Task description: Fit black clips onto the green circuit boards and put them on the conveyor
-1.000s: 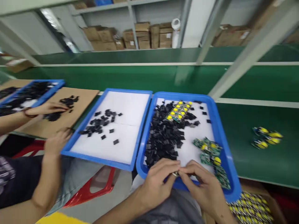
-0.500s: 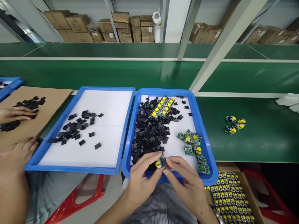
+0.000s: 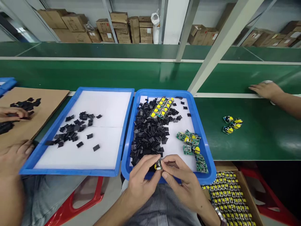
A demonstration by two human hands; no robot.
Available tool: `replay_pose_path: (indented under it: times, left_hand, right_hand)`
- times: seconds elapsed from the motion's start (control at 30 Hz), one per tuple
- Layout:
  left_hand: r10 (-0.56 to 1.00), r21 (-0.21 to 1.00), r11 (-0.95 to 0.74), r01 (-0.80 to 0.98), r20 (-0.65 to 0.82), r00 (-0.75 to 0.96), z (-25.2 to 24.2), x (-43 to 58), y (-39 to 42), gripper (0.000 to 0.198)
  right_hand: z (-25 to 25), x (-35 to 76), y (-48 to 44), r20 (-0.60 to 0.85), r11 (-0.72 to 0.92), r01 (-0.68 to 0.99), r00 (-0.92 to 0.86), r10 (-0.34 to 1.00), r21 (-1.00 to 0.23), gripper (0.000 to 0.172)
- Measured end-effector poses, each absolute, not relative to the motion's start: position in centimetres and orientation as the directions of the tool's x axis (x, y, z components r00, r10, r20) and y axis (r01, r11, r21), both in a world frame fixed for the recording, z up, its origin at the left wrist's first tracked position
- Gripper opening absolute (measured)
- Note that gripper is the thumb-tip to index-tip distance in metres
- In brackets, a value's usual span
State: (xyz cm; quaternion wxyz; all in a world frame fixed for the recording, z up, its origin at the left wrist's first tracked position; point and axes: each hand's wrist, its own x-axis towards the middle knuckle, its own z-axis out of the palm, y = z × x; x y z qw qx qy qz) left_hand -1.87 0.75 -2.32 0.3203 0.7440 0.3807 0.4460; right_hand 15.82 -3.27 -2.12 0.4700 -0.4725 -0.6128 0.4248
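Observation:
My left hand (image 3: 144,175) pinches a small circuit board (image 3: 158,164) with a yellow part, over the near edge of the right blue tray (image 3: 205,142). My right hand (image 3: 180,179) is closed at the board's right edge, its fingertips pressed against it. The folded black piece seen there a moment earlier is now covered by those fingers. Beyond my hands, a heap of small black pieces (image 3: 149,133) fills the tray's left side. A panel of yellow-topped boards (image 3: 162,107) rests on the heap, and several loose green boards (image 3: 191,142) lie at the tray's right.
Left of my tray stands another blue tray (image 3: 110,147) with scattered black pieces. A co-worker's hands (image 3: 14,153) are by a cardboard sheet (image 3: 50,100). Another person's hand (image 3: 268,89) rests at the right. Several boards (image 3: 232,125) lie on the green bench; a box of boards (image 3: 231,197) sits below.
My right fingers have closed over the black piece at the board's edge, hiding it. Another person's hand has come in at the right. The view has shifted slightly.

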Motion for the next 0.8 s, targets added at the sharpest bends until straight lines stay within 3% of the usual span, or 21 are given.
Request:
replay_pose_path:
  times: [0.1,0.2,0.3,0.4,0.47,0.53,0.67,0.8]
  left_hand:
    - [0.816,0.784,-0.560,0.267,0.467,0.341,-2.3,-2.0,0.8,0.048]
    - [0.727,0.704,-0.672,0.230,0.566,0.390,-2.3,-1.6,1.1,0.055]
    - [0.674,0.648,-0.718,0.254,0.556,0.486,-1.7,-0.8,2.1,0.058]
    - [0.650,0.576,-0.742,0.344,0.491,0.580,-0.5,-0.4,3.7,0.062]
    - [0.604,0.514,-0.780,0.356,0.472,0.642,0.0,-0.5,5.0,0.055]
    - [0.550,0.457,-0.817,0.351,0.435,0.713,0.3,-0.7,6.2,0.043]
    - [0.476,0.379,-0.851,0.362,0.269,0.837,0.4,0.1,8.2,0.032]
    - [0.463,0.312,-0.859,0.406,0.134,0.876,0.1,3.6,10.4,0.034]
  right_hand:
    - [-1.9,15.7,-3.2,0.208,0.225,0.189,-0.103,0.973,-0.956,0.038]
    - [-1.5,15.2,-3.2,0.300,0.288,0.241,0.010,0.954,-0.927,0.027]
    - [-1.5,16.5,-2.6,0.395,0.326,0.360,0.134,0.909,-0.874,0.022]
    - [-2.2,21.8,-1.1,0.423,0.185,0.557,0.336,0.841,-0.810,0.014]
    - [-3.1,27.1,0.0,0.362,-0.070,0.612,0.552,0.751,-0.788,0.024]
    - [-4.1,32.5,1.0,0.320,-0.177,0.605,0.619,0.717,-0.776,0.037]
    - [-5.3,39.5,2.3,0.253,-0.262,0.588,0.649,0.718,-0.765,0.059]
    - [-4.7,39.5,3.3,0.316,-0.247,0.650,0.622,0.717,-0.719,0.063]
